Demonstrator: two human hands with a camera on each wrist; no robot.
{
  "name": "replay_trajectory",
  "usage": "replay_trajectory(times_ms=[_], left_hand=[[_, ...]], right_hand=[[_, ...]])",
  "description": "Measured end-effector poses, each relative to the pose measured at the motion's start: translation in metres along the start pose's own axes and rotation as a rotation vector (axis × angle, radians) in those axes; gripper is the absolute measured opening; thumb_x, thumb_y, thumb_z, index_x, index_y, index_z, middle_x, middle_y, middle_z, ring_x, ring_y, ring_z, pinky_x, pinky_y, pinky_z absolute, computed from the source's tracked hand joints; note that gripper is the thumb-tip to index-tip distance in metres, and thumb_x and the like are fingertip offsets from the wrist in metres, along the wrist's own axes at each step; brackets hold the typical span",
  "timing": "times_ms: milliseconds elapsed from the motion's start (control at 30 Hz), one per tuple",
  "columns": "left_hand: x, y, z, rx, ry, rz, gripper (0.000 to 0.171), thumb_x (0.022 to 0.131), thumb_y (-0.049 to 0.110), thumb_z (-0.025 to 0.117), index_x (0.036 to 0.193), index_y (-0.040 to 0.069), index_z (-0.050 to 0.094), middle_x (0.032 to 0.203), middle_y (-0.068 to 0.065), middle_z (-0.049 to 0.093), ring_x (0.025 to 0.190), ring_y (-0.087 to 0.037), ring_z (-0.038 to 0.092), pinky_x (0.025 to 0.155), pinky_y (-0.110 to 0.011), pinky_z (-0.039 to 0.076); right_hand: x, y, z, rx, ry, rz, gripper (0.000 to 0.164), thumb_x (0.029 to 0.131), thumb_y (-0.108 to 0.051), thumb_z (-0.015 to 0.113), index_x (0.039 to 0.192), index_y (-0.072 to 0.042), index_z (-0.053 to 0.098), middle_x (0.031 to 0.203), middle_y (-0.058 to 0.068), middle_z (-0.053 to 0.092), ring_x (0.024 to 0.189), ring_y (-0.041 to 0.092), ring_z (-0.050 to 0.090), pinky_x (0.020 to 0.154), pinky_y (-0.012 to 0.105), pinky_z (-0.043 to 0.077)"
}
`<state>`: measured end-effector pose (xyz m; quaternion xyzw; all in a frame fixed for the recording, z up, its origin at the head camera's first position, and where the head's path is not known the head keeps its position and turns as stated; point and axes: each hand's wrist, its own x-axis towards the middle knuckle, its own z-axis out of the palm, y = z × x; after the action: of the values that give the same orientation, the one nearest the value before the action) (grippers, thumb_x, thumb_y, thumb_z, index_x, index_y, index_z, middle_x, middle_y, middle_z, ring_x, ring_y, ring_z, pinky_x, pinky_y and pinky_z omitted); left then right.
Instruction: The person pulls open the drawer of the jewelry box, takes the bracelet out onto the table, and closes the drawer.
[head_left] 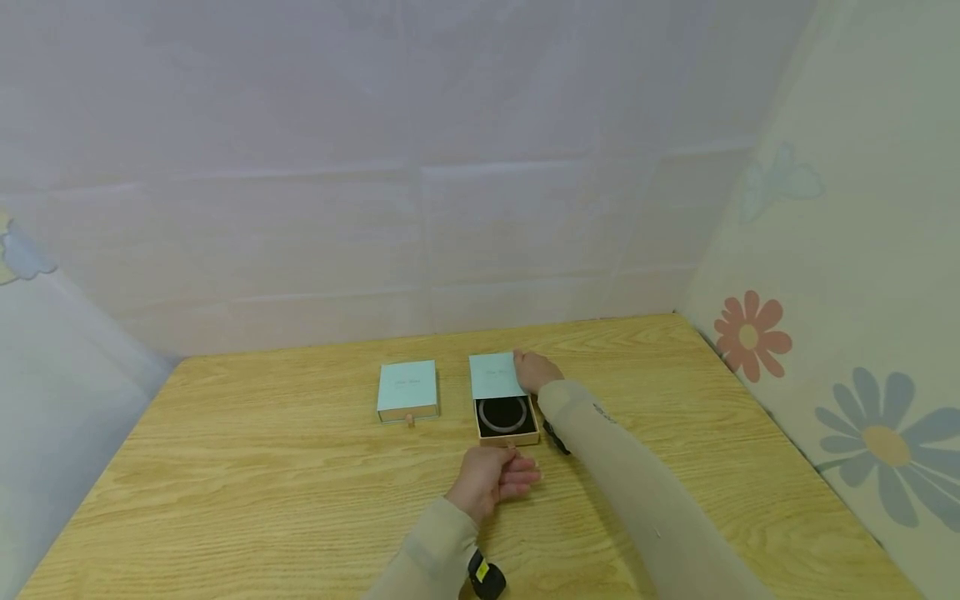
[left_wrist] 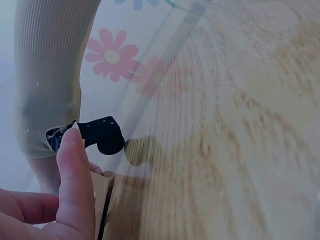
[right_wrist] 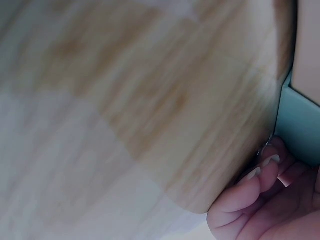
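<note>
A pale blue drawer-style gift box lies on the wooden table, its beige drawer pulled partway out from under the sleeve. Inside the drawer a round bangle rests on a black insert. My right hand grips the sleeve at its right side; the right wrist view shows curled fingers against the blue sleeve wall. At the drawer's front, my left hand pinches the small pull tab between thumb and index finger, its other fingers extended. The pinch itself is mostly hidden.
A second pale blue box, closed, with a small tab at its front, sits to the left. Pale cloth walls border the wooden table at the back and sides. Dark wrist cameras are strapped to both sleeves.
</note>
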<state>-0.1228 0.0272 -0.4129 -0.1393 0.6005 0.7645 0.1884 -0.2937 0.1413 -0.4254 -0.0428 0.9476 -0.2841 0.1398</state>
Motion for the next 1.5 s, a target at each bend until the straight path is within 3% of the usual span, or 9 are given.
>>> replay_trajectory(times_ms=[200,433,533,633,800,1033,1167,1367,1500], left_hand=[[-0.004,0.004,-0.002,0.054,-0.006,0.008,0.029,0.103,0.008,0.043,0.114,-0.015,0.057,0.084,-0.012,0.072,0.072,-0.017,0.071,0.06,-0.025,0.057],[-0.006,0.014,-0.002,0.155,0.042,0.149,0.026,0.101,0.006,0.048,0.108,-0.015,0.061,0.09,-0.021,0.071,0.069,-0.019,0.071,0.056,-0.028,0.057],[-0.006,0.018,-0.002,0.194,0.066,0.202,0.026,0.101,0.006,0.049,0.111,-0.015,0.06,0.088,-0.019,0.071,0.069,-0.02,0.071,0.058,-0.03,0.058],[-0.005,0.021,-0.003,0.215,0.086,0.243,0.024,0.1,0.003,0.05,0.111,-0.016,0.059,0.085,-0.017,0.07,0.068,-0.02,0.07,0.058,-0.03,0.058],[-0.001,0.026,-0.003,0.304,0.12,0.344,0.021,0.098,0.001,0.054,0.11,-0.015,0.061,0.088,-0.019,0.07,0.072,-0.019,0.069,0.063,-0.031,0.057],[0.001,0.033,-0.004,0.542,0.175,0.5,0.019,0.095,0.003,0.061,0.108,-0.01,0.067,0.097,-0.016,0.069,0.09,-0.027,0.066,0.076,-0.038,0.056],[0.004,0.035,-0.003,0.643,0.188,0.517,0.019,0.095,0.004,0.061,0.109,-0.008,0.068,0.104,-0.016,0.068,0.097,-0.03,0.063,0.081,-0.039,0.054],[0.014,0.035,-0.001,0.787,0.141,0.531,0.021,0.096,0.003,0.06,0.111,-0.01,0.067,0.109,-0.02,0.067,0.1,-0.033,0.064,0.082,-0.041,0.055],[0.02,0.034,0.001,0.954,0.136,0.565,0.021,0.094,0.001,0.063,0.111,-0.011,0.067,0.11,-0.022,0.067,0.104,-0.035,0.063,0.086,-0.043,0.054]], right_hand=[[-0.002,-0.001,-0.001,-0.004,0.014,0.002,0.064,0.109,-0.034,0.017,0.084,0.0,0.066,0.081,0.018,0.061,0.06,0.021,0.044,0.073,0.041,0.045],[-0.006,-0.002,-0.002,-0.011,0.014,0.001,0.065,0.109,-0.035,0.016,0.098,0.004,0.067,0.1,0.024,0.064,0.071,0.027,0.053,0.077,0.042,0.045],[-0.008,-0.003,-0.003,-0.013,0.029,-0.005,0.063,0.108,-0.035,0.017,0.112,0.006,0.065,0.118,0.025,0.062,0.085,0.03,0.06,0.081,0.043,0.046],[-0.009,-0.004,-0.003,-0.004,0.025,-0.001,0.063,0.108,-0.035,0.017,0.116,0.007,0.064,0.123,0.025,0.06,0.093,0.033,0.06,0.083,0.044,0.046],[-0.005,-0.003,-0.001,0.005,0.025,0.004,0.062,0.108,-0.036,0.018,0.121,0.006,0.062,0.125,0.024,0.059,0.095,0.034,0.06,0.084,0.045,0.046],[0.004,0.002,0.003,0.01,0.011,0.003,0.064,0.108,-0.036,0.017,0.114,0.005,0.065,0.118,0.024,0.061,0.08,0.03,0.058,0.08,0.044,0.045],[0.005,0.003,0.003,0.009,0.012,-0.003,0.063,0.108,-0.036,0.017,0.112,0.004,0.065,0.112,0.023,0.063,0.075,0.029,0.056,0.079,0.044,0.045],[0.002,0.003,0.001,0.007,0.015,0.002,0.064,0.108,-0.036,0.017,0.106,0.004,0.066,0.107,0.023,0.064,0.07,0.028,0.053,0.077,0.043,0.045],[0.003,0.002,0.002,0.01,0.015,-0.002,0.065,0.108,-0.037,0.016,0.104,0.003,0.067,0.108,0.023,0.064,0.068,0.026,0.051,0.077,0.043,0.045]])
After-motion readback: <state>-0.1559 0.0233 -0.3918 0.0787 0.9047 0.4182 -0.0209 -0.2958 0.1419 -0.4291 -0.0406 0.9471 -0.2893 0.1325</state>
